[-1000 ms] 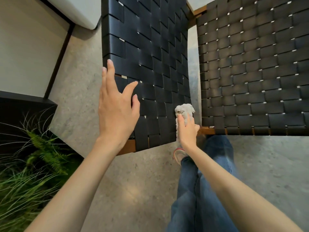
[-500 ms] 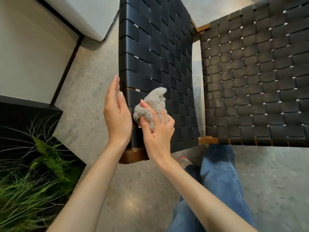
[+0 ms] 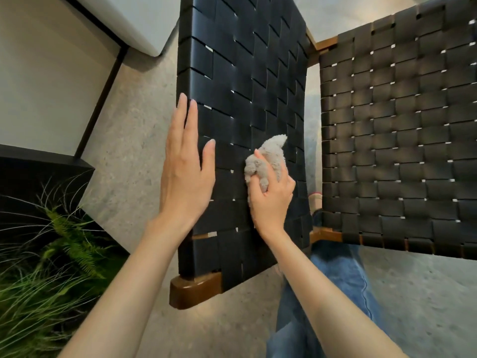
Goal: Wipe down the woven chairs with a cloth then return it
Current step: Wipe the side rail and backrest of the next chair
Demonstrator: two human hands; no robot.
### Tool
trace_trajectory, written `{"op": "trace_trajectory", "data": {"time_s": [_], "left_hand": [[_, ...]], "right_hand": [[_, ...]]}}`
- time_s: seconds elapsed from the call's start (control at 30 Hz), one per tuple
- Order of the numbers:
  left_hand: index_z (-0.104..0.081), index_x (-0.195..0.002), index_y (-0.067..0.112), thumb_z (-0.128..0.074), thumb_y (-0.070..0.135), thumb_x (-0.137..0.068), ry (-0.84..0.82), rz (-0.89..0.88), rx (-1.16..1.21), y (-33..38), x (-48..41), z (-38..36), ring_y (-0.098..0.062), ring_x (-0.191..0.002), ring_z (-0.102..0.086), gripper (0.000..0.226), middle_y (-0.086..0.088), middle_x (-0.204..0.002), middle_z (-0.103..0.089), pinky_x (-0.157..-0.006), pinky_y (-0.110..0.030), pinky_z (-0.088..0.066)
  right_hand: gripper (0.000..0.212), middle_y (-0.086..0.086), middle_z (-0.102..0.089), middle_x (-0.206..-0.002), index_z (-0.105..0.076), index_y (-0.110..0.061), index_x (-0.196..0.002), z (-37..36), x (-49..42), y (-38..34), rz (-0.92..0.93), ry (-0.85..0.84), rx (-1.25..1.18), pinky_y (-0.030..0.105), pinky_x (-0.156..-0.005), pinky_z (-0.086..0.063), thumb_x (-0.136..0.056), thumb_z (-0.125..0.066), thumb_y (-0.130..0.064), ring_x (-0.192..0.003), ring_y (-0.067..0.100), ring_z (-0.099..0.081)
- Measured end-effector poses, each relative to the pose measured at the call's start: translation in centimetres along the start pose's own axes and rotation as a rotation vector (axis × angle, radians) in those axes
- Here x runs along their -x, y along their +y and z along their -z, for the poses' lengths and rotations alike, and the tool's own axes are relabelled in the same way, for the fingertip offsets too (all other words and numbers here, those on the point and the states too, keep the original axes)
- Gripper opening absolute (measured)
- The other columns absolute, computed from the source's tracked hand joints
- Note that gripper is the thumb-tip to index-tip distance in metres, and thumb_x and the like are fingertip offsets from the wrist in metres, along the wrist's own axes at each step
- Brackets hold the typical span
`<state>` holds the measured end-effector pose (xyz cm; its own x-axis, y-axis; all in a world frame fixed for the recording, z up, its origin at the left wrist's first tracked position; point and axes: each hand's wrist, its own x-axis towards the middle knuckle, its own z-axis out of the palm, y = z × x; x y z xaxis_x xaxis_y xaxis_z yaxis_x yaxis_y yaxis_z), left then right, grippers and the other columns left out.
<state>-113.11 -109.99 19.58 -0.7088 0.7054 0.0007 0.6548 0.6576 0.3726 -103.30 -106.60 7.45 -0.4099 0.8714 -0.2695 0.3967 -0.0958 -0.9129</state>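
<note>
A chair panel of woven black straps (image 3: 245, 81) on a brown wooden frame fills the middle of the head view. My right hand (image 3: 272, 200) grips a bunched grey fluffy cloth (image 3: 267, 158) and presses it against the weave low on the panel. My left hand (image 3: 184, 166) lies flat with straight fingers along the panel's left edge, thumb on the straps. A second woven black surface (image 3: 402, 140) with a wooden front rail stands to the right.
A planter with green ferns and grass (image 3: 51, 254) sits at the lower left beside a black ledge (image 3: 44, 164). A pale upholstered seat (image 3: 134, 19) is at the top left. My legs in blue jeans (image 3: 330, 293) stand on the speckled stone floor (image 3: 134, 130).
My right hand carried the cloth from the panel's lower right corner to its left side, then up toward the middle. My left hand shifted to lie flat along the left edge.
</note>
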Motion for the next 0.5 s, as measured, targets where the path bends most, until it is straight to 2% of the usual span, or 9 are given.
{"op": "trace_trajectory", "data": {"time_s": [0.07, 0.13, 0.2, 0.23, 0.27, 0.37, 0.5], "left_hand": [[-0.011, -0.151, 0.017, -0.038, 0.02, -0.101, 0.027, 0.047, 0.007, 0.2, 0.1, 0.0, -0.005, -0.144, -0.006, 0.056, 0.002, -0.16, -0.007, -0.103, 0.003, 0.0], [-0.013, -0.151, 0.017, -0.035, 0.018, -0.102, 0.053, 0.073, 0.036, 0.4, 0.2, -0.1, -0.002, -0.143, -0.009, 0.053, 0.002, -0.159, -0.011, -0.104, 0.003, -0.002], [-0.017, -0.15, 0.015, -0.032, 0.016, -0.103, 0.066, 0.085, 0.082, 0.5, 0.1, 0.0, -0.001, -0.142, -0.012, 0.05, 0.002, -0.158, -0.016, -0.107, 0.0, -0.005], [-0.02, -0.149, 0.014, -0.031, 0.015, -0.103, 0.072, 0.093, 0.114, 0.5, 0.1, 0.0, -0.001, -0.142, -0.014, 0.048, 0.001, -0.157, -0.019, -0.108, -0.002, -0.008], [-0.023, -0.149, 0.013, -0.03, 0.015, -0.103, 0.081, 0.106, 0.146, 0.5, 0.1, 0.1, -0.001, -0.142, -0.016, 0.046, 0.001, -0.156, -0.022, -0.109, -0.004, -0.01], [-0.034, -0.145, 0.01, -0.031, 0.011, -0.102, 0.137, 0.147, 0.222, 0.2, 0.2, 0.2, -0.001, -0.139, -0.025, 0.043, 0.0, -0.152, -0.033, -0.11, -0.008, -0.018], [-0.043, -0.14, 0.008, -0.034, 0.006, -0.1, 0.196, 0.164, 0.248, 0.0, 0.3, 0.3, -0.002, -0.134, -0.034, 0.041, -0.002, -0.145, -0.043, -0.109, -0.01, -0.026]], "right_hand": [[0.042, -0.003, -0.039, -0.149, -0.028, -0.074, -0.109, 0.3, -1.5, 1.7, -0.159, 0.028, -0.023, 0.045, -0.103, -0.035, -0.091, -0.044, -0.04, -0.117, 0.018, -0.034], [0.046, 0.0, -0.04, -0.148, -0.028, -0.069, -0.106, 0.3, -2.3, 2.0, -0.247, 0.015, -0.04, 0.045, -0.105, -0.034, -0.096, -0.048, -0.029, -0.117, 0.021, -0.033], [0.035, -0.001, -0.043, -0.145, -0.036, -0.063, -0.113, 0.2, -1.9, 0.7, -0.188, -0.005, -0.063, 0.025, -0.102, -0.033, -0.097, -0.044, -0.033, -0.11, 0.018, -0.034], [0.031, -0.004, -0.045, -0.142, -0.042, -0.058, -0.12, 0.0, -1.4, -0.4, -0.117, -0.022, -0.068, 0.015, -0.095, -0.031, -0.095, -0.039, -0.039, -0.106, 0.015, -0.034], [0.033, -0.007, -0.047, -0.139, -0.045, -0.052, -0.124, -0.2, -1.0, -1.7, -0.037, -0.043, -0.08, 0.011, -0.089, -0.029, -0.094, -0.036, -0.043, -0.103, 0.014, -0.035], [0.038, -0.007, -0.048, -0.14, -0.051, -0.041, -0.129, -1.3, -0.5, -6.5, 0.144, -0.11, -0.14, 0.017, -0.088, -0.032, -0.094, -0.036, -0.042, -0.105, 0.017, -0.038], [0.043, 0.0, -0.039, -0.148, -0.056, -0.037, -0.129, -2.7, -1.9, -9.9, 0.213, -0.055, -0.087, 0.033, -0.091, -0.039, -0.09, -0.04, -0.039, -0.108, 0.022, -0.039]]}}
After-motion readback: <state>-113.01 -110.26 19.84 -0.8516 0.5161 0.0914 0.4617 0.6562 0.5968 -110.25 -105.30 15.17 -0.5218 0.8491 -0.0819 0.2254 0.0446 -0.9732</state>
